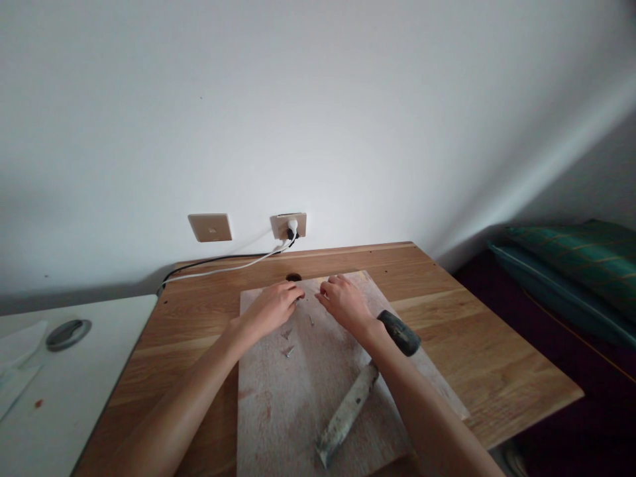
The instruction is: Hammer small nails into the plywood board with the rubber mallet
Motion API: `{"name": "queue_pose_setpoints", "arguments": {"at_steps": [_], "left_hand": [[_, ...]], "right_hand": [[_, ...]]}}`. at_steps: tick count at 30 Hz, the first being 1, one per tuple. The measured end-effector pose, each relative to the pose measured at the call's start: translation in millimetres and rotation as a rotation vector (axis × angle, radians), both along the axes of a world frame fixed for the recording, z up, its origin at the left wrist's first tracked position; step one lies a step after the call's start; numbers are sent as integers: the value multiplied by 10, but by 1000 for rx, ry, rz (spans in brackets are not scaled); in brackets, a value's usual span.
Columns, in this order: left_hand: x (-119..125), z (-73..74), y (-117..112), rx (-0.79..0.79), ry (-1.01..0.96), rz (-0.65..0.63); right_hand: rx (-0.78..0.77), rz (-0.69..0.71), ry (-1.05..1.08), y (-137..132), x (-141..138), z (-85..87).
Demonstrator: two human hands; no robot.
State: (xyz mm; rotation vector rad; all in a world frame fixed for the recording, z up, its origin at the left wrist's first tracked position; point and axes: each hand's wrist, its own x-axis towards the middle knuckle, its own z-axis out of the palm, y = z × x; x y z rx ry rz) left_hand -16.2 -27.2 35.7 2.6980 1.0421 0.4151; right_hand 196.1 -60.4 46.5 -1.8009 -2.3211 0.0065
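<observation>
My feed is dim and cool, the light soft. A pale streak slants along the wall (328, 119) between two and three o'clock; near four, the purple cloth (521, 318) sinks almost to black. I notice wide-angle stretching outward, and softened detail around both hands (345, 301).

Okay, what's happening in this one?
A person's left hand and right hand are close together over the far part of a worn board on a wooden table; whether either holds anything is unclear. Small metal fasteners lie nearer on the board. A black-headed mallet lies partly hidden by the right forearm.
</observation>
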Motion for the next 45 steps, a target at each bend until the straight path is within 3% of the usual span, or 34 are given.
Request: {"name": "queue_pose_setpoints", "arguments": {"at_steps": [13, 20, 28, 31, 35, 40, 45], "left_hand": [[40, 38, -48, 53, 89, 37], [53, -13, -44, 25, 53, 82], [83, 51, -103, 3, 37, 176], [101, 52, -92, -2, 44, 229], [102, 109, -76, -17, 46, 264], [64, 218, -109, -79, 79, 103], [43, 157, -125, -100, 123, -20]], "right_hand": [[-21, 125, 8, -64, -23, 130], [-117, 264, 148, -430, 46, 197], [-227, 374, 225, -745, 66, 157], [-211, 303, 228, -707, 112, 165], [-122, 64, 171, -505, 220, 146], [-56, -122, 43, -226, 287, 147], [-81, -175, -84, -97, 207, 181]]}}
